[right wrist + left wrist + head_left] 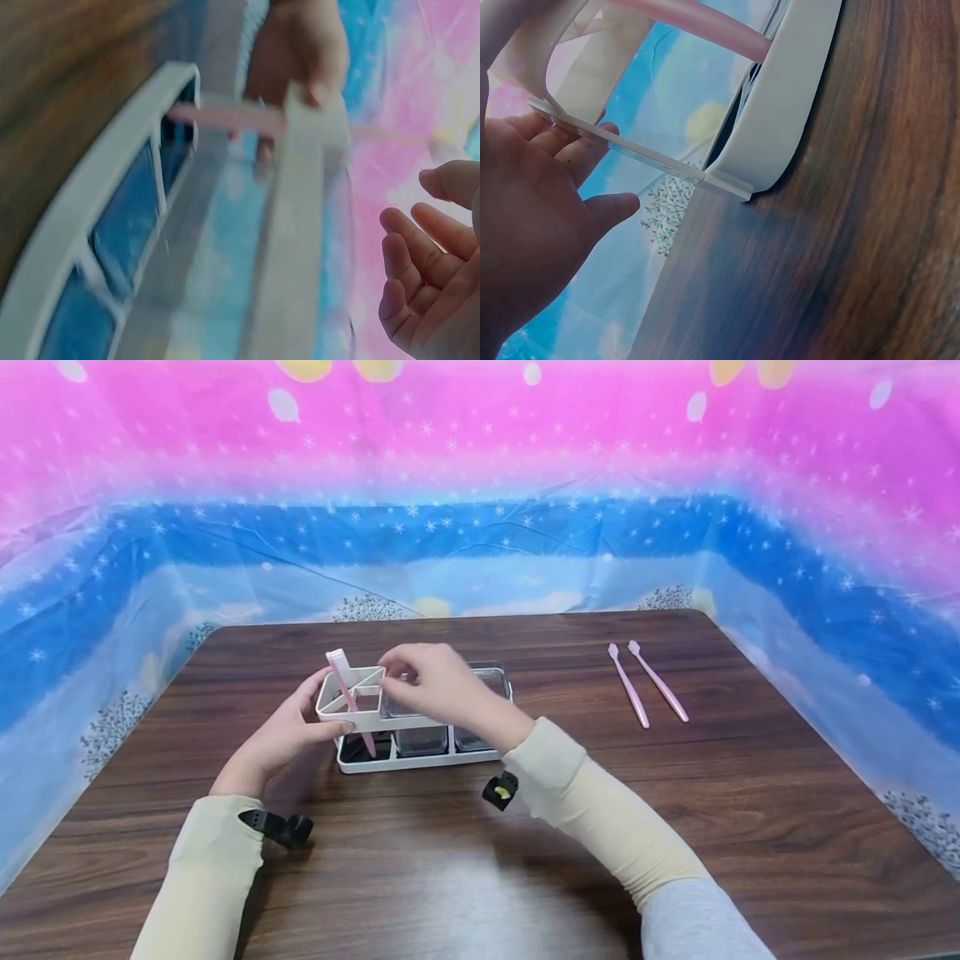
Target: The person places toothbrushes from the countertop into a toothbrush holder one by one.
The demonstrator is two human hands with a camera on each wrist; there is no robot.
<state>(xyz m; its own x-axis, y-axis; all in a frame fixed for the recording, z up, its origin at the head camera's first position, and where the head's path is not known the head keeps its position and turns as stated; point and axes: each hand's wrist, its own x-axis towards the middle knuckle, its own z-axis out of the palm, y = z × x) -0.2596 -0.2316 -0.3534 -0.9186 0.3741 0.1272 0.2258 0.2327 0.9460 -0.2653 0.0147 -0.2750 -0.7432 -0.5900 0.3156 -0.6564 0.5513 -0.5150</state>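
Note:
A white two-tier toothbrush holder (408,723) stands left of the table's middle. One pink toothbrush (344,681) stands in its left slots, head up and leaning, its lower end in the base. My left hand (287,737) grips the left end of the upper tier, thumb at the front corner and fingers around the far side. Over the tier's middle hovers my right hand (435,681), fingers loosely bent around nothing; the right wrist view shows this palm (450,300) bare beside the rail. Clear cups (422,740) sit in the holder, partly hidden by the right hand.
Two more pink toothbrushes (629,687) lie side by side on the dark wooden table (757,793), to the right of the holder. A pink and blue patterned cloth (487,527) hangs behind and around the table's far edges.

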